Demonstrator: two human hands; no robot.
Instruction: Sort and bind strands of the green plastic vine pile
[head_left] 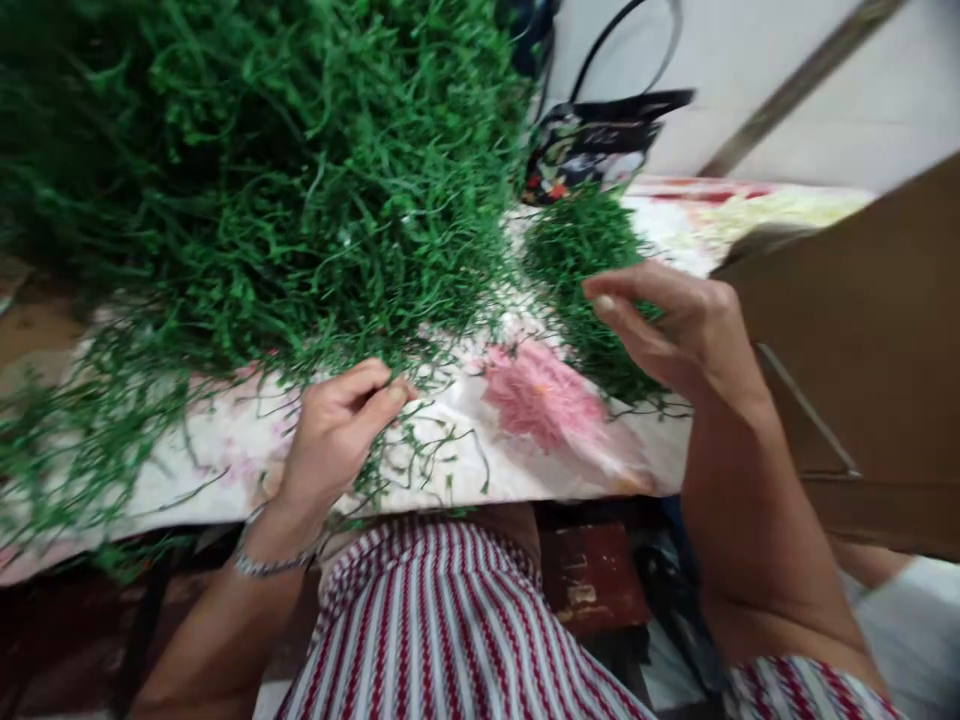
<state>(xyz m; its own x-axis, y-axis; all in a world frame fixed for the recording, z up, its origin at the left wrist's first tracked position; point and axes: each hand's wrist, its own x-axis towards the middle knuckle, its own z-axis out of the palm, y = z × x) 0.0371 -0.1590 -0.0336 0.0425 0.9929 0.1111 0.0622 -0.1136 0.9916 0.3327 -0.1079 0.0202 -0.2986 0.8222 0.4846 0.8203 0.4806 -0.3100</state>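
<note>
A large heap of thin green plastic stems (300, 190) fills the upper left of the head view. My left hand (341, 425) is in front of it with thumb and forefinger pinched, just above loose green sprigs (420, 450) near the table's front edge. What its fingertips hold is too small to make out. My right hand (675, 325) is raised over a smaller green pile (581, 240), its thumb and forefinger close together. Nothing can be clearly made out between those fingertips.
A floral tablecloth (480, 470) with a pink flower print covers the table. A dark patterned handbag (592, 145) stands at the back against the white wall. On the right is a large brown cardboard box (862, 370). Pale yellowish bits (780, 215) lie behind it.
</note>
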